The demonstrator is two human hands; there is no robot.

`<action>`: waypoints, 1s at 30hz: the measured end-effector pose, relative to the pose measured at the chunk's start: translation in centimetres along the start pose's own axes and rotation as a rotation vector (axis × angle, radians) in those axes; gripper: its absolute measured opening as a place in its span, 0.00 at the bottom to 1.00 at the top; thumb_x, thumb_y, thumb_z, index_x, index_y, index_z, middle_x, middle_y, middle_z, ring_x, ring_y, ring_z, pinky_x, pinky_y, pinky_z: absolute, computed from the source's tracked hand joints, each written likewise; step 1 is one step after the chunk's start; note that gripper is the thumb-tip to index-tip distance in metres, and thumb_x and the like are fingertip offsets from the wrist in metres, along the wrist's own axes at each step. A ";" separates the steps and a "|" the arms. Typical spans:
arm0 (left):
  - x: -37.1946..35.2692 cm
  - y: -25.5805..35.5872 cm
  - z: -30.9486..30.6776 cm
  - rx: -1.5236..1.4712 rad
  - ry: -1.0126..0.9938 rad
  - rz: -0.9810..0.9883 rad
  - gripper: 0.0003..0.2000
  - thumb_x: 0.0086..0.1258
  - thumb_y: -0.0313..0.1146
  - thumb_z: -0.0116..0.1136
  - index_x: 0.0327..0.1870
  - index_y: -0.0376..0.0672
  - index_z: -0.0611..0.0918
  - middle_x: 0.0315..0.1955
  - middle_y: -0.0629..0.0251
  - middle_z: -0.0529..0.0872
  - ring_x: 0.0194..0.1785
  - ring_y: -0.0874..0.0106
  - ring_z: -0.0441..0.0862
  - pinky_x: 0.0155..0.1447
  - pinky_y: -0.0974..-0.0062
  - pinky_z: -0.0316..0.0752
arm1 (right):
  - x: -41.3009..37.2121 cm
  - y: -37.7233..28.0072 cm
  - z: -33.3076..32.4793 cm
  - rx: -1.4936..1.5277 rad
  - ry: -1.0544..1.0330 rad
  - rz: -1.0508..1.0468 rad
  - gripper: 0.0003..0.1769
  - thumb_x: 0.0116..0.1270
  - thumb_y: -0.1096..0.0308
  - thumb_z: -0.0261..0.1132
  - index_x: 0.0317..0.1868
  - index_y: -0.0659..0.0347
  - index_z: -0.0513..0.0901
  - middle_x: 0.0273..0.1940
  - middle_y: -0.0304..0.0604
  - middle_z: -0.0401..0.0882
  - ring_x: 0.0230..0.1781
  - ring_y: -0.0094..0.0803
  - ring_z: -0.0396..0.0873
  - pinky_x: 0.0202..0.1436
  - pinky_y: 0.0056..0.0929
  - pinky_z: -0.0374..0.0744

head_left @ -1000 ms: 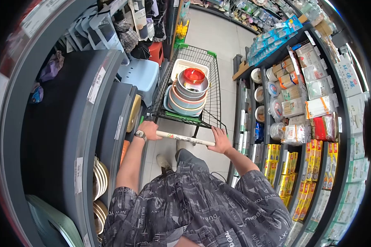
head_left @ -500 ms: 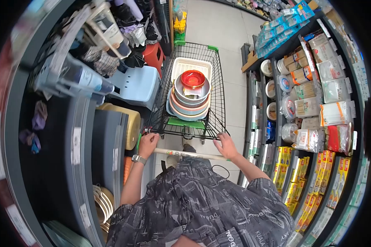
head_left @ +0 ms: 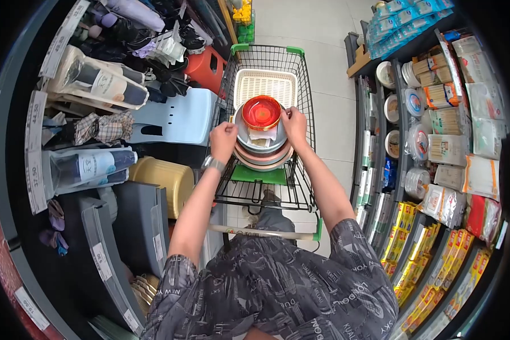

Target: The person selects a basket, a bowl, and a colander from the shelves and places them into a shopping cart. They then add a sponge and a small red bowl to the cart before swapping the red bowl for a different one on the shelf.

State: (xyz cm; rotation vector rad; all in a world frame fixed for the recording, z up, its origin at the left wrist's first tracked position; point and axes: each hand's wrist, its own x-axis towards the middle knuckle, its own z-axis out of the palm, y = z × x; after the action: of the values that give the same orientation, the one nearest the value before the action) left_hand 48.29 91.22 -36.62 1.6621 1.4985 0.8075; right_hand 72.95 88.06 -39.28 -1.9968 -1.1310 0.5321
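Note:
A shopping cart (head_left: 309,73) stands in front of me, holding a stack of basins. On top sits a red bowl (head_left: 260,112) inside a grey metal basin (head_left: 249,140), with a paper label beside it. Pink and pale basins (head_left: 260,166) are stacked underneath. My left hand (head_left: 224,140) is closed at the left side of the grey basin's rim. Opposite it, my right hand (head_left: 294,127) is closed at the right rim, close to the red bowl. Behind the stack a cream plastic basket (head_left: 266,72) lies in the cart.
The cart's handle (head_left: 260,233) crosses in front of my body. On the left, shelves hold packed umbrellas (head_left: 105,85), a light-blue plastic stool (head_left: 178,116) and a gold bin (head_left: 161,184). Packaged skewers (head_left: 445,148) and yellow boxes (head_left: 399,232) fill the right shelves. Tiled floor (head_left: 323,34) lies ahead.
Both hands have left the area of the cart handle and reached forward into the cart, closing at the sides of the grey basin. The view has tilted, and the red bowl now appears more from above.

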 end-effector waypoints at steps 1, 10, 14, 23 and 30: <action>1.2 -0.1 0.9 0.092 0.008 0.016 0.13 0.69 0.38 0.69 0.39 0.34 0.89 0.24 0.57 0.89 0.27 0.68 0.87 0.36 0.69 0.80 | 0.6 -0.1 0.4 -0.004 -0.006 0.025 0.13 0.66 0.64 0.69 0.34 0.68 0.85 0.31 0.61 0.85 0.34 0.56 0.85 0.40 0.49 0.81; 3.1 0.1 5.3 0.303 0.007 -0.127 0.12 0.61 0.38 0.70 0.36 0.38 0.90 0.31 0.48 0.90 0.39 0.50 0.88 0.47 0.57 0.82 | 1.0 1.7 2.4 -0.056 -0.019 -0.028 0.12 0.61 0.66 0.72 0.34 0.68 0.85 0.29 0.57 0.85 0.31 0.54 0.85 0.40 0.46 0.81; 2.5 1.1 5.4 0.304 0.024 -0.129 0.10 0.59 0.35 0.69 0.35 0.36 0.89 0.28 0.50 0.88 0.35 0.52 0.88 0.44 0.58 0.82 | 1.4 1.6 2.7 -0.046 -0.037 -0.045 0.12 0.59 0.66 0.71 0.32 0.69 0.82 0.27 0.58 0.84 0.30 0.55 0.84 0.38 0.47 0.81; 0.2 3.8 4.3 0.122 0.220 0.032 0.11 0.59 0.32 0.70 0.39 0.34 0.86 0.27 0.56 0.89 0.31 0.58 0.88 0.41 0.62 0.82 | 0.7 -2.1 -0.7 0.038 0.000 -0.067 0.09 0.62 0.70 0.68 0.34 0.68 0.80 0.27 0.56 0.83 0.28 0.53 0.83 0.35 0.45 0.80; -8.5 7.5 -2.1 -0.230 0.261 -0.026 0.22 0.65 0.28 0.70 0.58 0.32 0.76 0.30 0.62 0.86 0.32 0.71 0.86 0.40 0.71 0.82 | -5.3 -8.6 -4.7 0.248 0.092 -0.284 0.05 0.64 0.73 0.68 0.38 0.66 0.82 0.22 0.44 0.77 0.22 0.32 0.76 0.30 0.33 0.76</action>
State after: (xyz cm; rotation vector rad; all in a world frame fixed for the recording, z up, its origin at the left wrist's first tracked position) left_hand 49.49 82.71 -28.89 1.4060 1.5308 1.1726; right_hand 68.69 84.26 -29.65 -1.6006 -1.2040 0.4057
